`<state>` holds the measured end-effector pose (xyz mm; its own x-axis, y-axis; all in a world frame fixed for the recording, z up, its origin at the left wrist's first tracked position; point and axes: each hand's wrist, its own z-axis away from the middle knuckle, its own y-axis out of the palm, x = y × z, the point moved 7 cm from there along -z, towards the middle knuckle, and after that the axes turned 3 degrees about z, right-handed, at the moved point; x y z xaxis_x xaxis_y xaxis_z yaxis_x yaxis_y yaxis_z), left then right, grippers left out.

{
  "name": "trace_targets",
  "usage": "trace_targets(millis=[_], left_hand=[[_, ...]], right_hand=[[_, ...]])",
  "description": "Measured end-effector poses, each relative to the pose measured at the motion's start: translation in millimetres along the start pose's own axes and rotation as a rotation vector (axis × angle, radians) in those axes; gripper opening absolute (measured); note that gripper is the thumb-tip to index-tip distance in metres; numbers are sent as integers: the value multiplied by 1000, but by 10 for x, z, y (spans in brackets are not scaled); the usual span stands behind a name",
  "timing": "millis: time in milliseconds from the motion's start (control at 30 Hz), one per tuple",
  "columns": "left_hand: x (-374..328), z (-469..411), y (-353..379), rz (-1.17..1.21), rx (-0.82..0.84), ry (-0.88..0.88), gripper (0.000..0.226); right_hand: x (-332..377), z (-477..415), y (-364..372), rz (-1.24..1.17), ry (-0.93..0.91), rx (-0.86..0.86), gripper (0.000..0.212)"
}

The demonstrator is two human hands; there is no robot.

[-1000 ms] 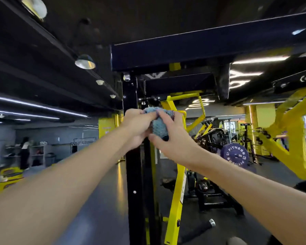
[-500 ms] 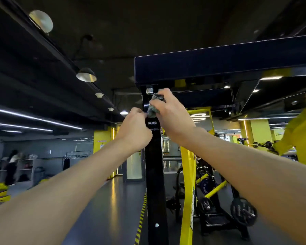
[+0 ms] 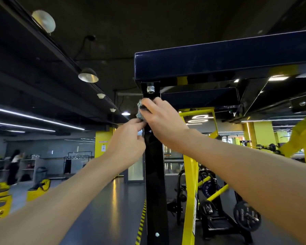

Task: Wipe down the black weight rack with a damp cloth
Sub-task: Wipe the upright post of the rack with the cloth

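The black weight rack stands right in front of me: a tall upright post (image 3: 155, 174) under a dark crossbeam (image 3: 219, 66), joined by a silver bolt (image 3: 150, 89). A small blue-grey cloth (image 3: 139, 113) is bunched against the top of the post, just below the bolt. My right hand (image 3: 163, 119) grips the cloth and presses it on the post. My left hand (image 3: 129, 140) reaches up beside the post's left edge, its fingertips pinching the cloth's lower end. Most of the cloth is hidden under my right hand.
Yellow frame bars (image 3: 190, 191) and plate-loaded machines (image 3: 246, 216) stand close behind the post on the right. Yellow benches (image 3: 0, 202) sit at the far left. A person (image 3: 14, 167) stands by shelves in the back left. Hazard tape (image 3: 141, 221) marks the floor.
Both hands rose with the cloth from mid-post height to the top of the post under the crossbeam. My view tilted upward and closer to the rack.
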<state>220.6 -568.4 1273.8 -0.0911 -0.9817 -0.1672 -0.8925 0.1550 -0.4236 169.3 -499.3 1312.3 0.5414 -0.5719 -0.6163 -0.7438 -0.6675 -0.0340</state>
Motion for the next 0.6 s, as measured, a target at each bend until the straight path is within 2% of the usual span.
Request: trace_targets(millis=[100, 133, 233, 333, 400, 433, 500, 600], left_hand=[[55, 37, 18, 17, 16, -32, 61], [59, 52, 16, 28, 24, -41, 60], [17, 106, 6, 59, 57, -36, 56], [89, 157, 47, 118, 94, -102, 61], [142, 165, 62, 171, 74, -140, 55], [161, 169, 55, 206, 48, -167, 50], [193, 194, 30, 310, -1, -264, 41], [207, 231, 20, 504, -45, -433, 31]], right_hand=[[-142, 25, -21, -41, 137, -67, 43], [-117, 51, -8, -60, 123, -73, 41], [44, 164, 34, -36, -69, -34, 33], [-94, 232, -17, -77, 54, -76, 37], [-4, 301, 3, -67, -39, -40, 36], [48, 341, 8, -54, -78, -12, 38], [49, 387, -25, -78, -22, -21, 46], [137, 410, -54, -225, 30, 48, 39]])
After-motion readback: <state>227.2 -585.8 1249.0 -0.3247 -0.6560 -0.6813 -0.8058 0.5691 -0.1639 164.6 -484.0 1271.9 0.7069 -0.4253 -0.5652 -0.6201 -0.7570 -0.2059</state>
